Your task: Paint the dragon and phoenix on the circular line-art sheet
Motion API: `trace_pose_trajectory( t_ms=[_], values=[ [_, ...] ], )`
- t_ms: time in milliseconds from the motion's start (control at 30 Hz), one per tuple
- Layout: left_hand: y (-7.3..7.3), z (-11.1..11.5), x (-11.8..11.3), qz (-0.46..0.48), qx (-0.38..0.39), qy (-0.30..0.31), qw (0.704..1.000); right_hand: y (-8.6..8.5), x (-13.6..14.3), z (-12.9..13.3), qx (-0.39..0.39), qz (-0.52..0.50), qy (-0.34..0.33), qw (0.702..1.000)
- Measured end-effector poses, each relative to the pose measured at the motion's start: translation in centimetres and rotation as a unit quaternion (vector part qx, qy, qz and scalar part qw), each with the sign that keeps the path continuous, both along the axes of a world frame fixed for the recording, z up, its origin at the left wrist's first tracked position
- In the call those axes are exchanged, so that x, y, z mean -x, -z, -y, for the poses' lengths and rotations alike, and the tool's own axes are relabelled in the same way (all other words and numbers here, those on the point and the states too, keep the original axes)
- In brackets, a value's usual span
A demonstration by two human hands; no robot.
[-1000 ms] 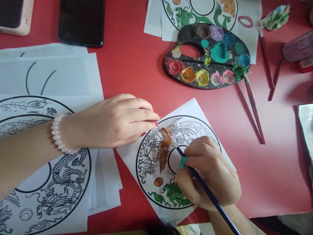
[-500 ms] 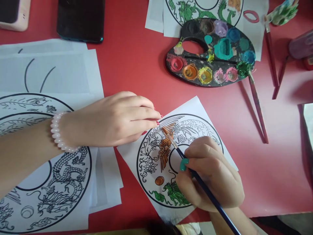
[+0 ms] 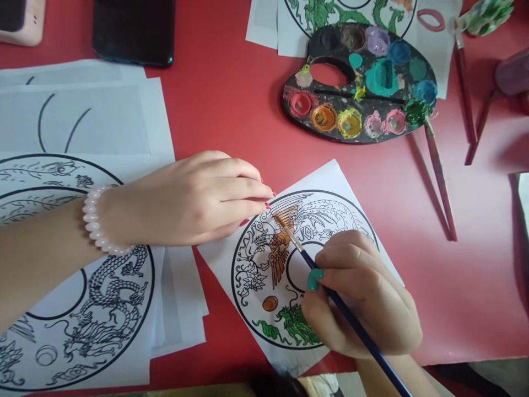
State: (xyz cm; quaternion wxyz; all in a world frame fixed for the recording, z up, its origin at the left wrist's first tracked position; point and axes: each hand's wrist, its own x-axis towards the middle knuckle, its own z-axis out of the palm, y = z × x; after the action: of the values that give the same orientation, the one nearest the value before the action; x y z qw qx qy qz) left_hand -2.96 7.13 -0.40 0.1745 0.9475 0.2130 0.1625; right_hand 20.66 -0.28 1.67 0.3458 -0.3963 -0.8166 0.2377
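My right hand (image 3: pixel 367 298) pinches a dark blue paintbrush (image 3: pixel 345 311), its handle slanting down to the right. The orange-loaded tip touches the wing of a phoenix on a printed circular drawing (image 3: pixel 343 176). The phoenix is partly orange, a small ball is orange too, and the dragon below is green. My left hand (image 3: pixel 194 198), with a pale pink bead bracelet (image 3: pixel 93 223), lies palm down with fingers stretched out. Its fingertips rest at the upper left edge of that sheet. My right hand hides the sheet's lower right part.
A black paint palette (image 3: pixel 359 135) with several colours lies above the sheet, a red paintbrush (image 3: pixel 442 182) leaning on its green well. Uncoloured dragon sheets (image 3: pixel 124 309) spread at left. A black phone (image 3: pixel 134 33) lies top left; a purplish cup (image 3: pixel 512 74) stands at right.
My right hand and the paintbrush have shifted very slightly right, with the tip still on the wing. My left hand stays in place on the sheet. The whole view has moved a little.
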Motion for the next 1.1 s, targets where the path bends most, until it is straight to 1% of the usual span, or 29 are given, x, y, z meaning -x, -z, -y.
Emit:
trace_pose_trajectory(
  t_ms=[100,200,467,600,800,1000,1100],
  values=[
    [0.02,0.01,-0.02,0.008,0.022,-0.007,1.0,-0.04,-0.06,0.01,0.007,0.008,-0.008,1.0],
    [0.02,0.03,-0.05,0.009,0.049,-0.017,0.999,-0.04,-0.08,0.0,0.006,0.007,-0.001,1.0],
    [0.01,0.01,-0.07,0.009,0.051,-0.015,0.999,0.04,-0.19,0.11,0.007,0.013,0.0,1.0],
    [0.07,0.06,-0.09,0.014,0.054,-0.02,0.998,0.06,-0.2,0.02,0.003,0.006,-0.011,1.0],
    [0.07,0.09,-0.06,0.003,0.031,-0.015,0.999,0.08,-0.09,-0.06,0.004,0.015,-0.011,1.0],
    [0.09,0.0,-0.05,-0.003,-0.045,0.015,0.999,0.12,-0.04,-0.04,0.003,0.014,-0.003,1.0],
    [0.09,-0.03,-0.04,-0.003,-0.061,0.024,0.998,0.08,0.08,0.04,0.0,0.016,-0.004,1.0]
  ],
)
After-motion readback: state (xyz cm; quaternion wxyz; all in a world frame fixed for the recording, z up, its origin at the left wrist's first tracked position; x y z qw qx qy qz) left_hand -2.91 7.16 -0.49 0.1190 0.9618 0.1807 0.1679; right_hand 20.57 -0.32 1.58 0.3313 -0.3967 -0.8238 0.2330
